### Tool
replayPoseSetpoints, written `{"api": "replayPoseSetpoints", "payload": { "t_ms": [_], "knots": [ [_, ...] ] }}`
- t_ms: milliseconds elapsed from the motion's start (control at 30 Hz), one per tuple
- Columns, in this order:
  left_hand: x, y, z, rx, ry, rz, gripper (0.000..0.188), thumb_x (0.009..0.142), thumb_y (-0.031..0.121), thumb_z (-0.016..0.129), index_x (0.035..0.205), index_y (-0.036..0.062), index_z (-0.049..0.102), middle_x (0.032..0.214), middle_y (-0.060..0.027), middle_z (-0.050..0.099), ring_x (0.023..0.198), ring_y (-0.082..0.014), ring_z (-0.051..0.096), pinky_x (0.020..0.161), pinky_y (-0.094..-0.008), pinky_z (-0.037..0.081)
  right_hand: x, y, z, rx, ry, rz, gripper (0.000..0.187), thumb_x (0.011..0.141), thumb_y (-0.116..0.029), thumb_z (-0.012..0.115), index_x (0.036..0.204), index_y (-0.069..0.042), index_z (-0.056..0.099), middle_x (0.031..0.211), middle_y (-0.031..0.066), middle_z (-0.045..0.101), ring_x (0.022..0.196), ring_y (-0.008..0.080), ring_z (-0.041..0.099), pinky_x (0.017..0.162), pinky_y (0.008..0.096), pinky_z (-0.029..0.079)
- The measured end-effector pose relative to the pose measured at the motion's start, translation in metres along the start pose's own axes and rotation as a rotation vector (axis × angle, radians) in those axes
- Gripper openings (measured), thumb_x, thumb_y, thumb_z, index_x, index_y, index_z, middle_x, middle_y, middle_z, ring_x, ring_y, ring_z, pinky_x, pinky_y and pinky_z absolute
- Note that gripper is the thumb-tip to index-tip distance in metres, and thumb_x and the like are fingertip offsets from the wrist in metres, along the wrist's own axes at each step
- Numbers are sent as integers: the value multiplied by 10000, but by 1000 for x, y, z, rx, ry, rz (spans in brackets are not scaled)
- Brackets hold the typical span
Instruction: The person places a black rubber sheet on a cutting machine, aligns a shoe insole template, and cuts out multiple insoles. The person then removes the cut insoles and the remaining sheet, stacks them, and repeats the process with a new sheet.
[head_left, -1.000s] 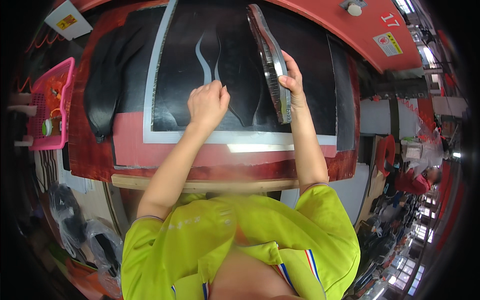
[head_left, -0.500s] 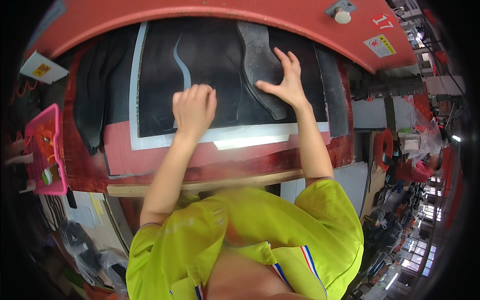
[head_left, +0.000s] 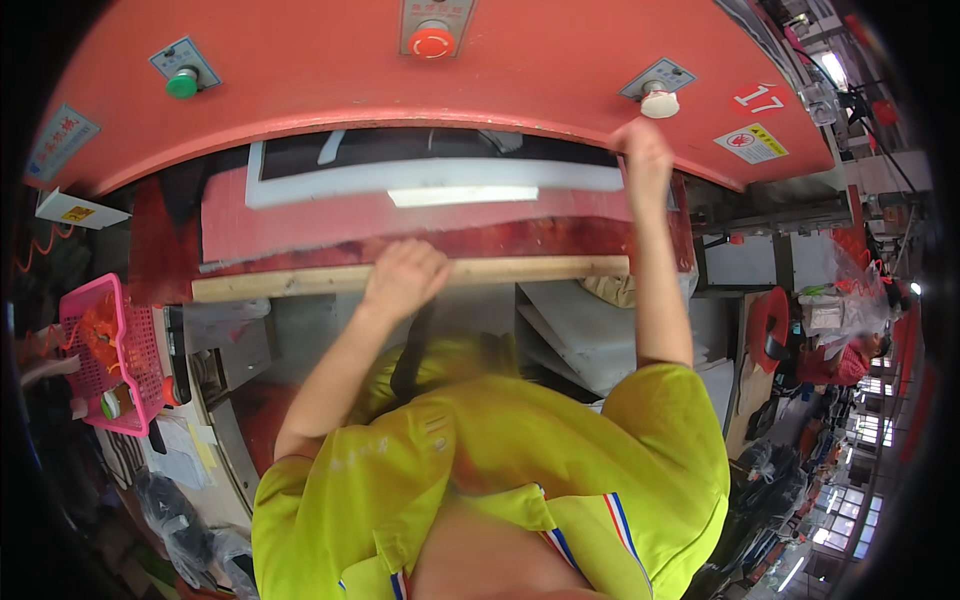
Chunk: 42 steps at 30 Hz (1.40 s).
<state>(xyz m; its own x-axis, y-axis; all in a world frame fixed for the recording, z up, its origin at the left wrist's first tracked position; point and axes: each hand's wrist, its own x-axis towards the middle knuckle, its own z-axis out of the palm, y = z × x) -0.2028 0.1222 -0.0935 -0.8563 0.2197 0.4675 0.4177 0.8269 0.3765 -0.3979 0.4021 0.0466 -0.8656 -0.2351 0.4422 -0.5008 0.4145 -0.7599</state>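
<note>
My left hand lies over the pale wooden strip along the front of the dark red sliding board, its fingers curled onto it. My right hand, smeared by motion, is raised at the lower edge of the red machine head, just below a white knob. Its fingers cannot be made out. Under the head lies a black sheet with a pale grey border. Only the near ends of a light-blue curved strip and a dark grey shaped piece show.
The machine front carries a red mushroom button and a green button. At the left hangs a pink basket with small items. White sheets sit below the board. Plastic-wrapped goods and a person in red are at the right.
The board with the black sheet has slid inward under the machine head. My left hand went from the sheet to the wooden strip; my right hand left the grey piece and moved toward the knob.
</note>
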Motion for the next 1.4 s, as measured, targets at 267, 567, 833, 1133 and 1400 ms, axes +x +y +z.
{"api": "replayPoseSetpoints", "payload": {
  "t_ms": [267,567,833,1133,1400],
  "knots": [
    [21,-1,2,-10,17,-182,163,848,215,662,754,84,643,788,-80,595,810,-281,596,750,-412,484,-147,33,81,-445,-229,-39,229,877,-272,647,802,-56,662,852,130,611,853,340,568,793,456,449],
    [-23,36,-8,-21,21,-195,158,840,173,653,725,66,641,718,-89,587,744,-294,607,689,-416,500,-195,4,64,-432,-301,-22,234,855,-264,664,759,-52,649,810,129,600,834,334,569,772,447,462],
    [-41,108,-39,-404,26,-352,244,939,278,606,859,57,671,759,-112,652,701,-289,644,624,-375,503,-173,-52,51,-411,-176,-188,424,710,-344,820,996,-75,659,1063,121,605,1040,340,574,846,422,494],
    [-48,133,-11,-826,634,-766,215,955,166,627,1068,5,542,943,-46,594,754,-108,556,693,-257,487,-193,-79,96,-403,-390,102,954,517,-325,881,1358,-91,496,1329,282,420,1241,420,426,1051,457,369],
    [-50,159,-8,-1238,137,-778,429,911,438,663,1059,36,651,871,-51,679,774,-118,616,708,-268,488,-222,-80,39,688,-376,429,804,652,-85,750,1396,-59,448,1124,104,578,980,146,575,844,242,475]
  ]
}}
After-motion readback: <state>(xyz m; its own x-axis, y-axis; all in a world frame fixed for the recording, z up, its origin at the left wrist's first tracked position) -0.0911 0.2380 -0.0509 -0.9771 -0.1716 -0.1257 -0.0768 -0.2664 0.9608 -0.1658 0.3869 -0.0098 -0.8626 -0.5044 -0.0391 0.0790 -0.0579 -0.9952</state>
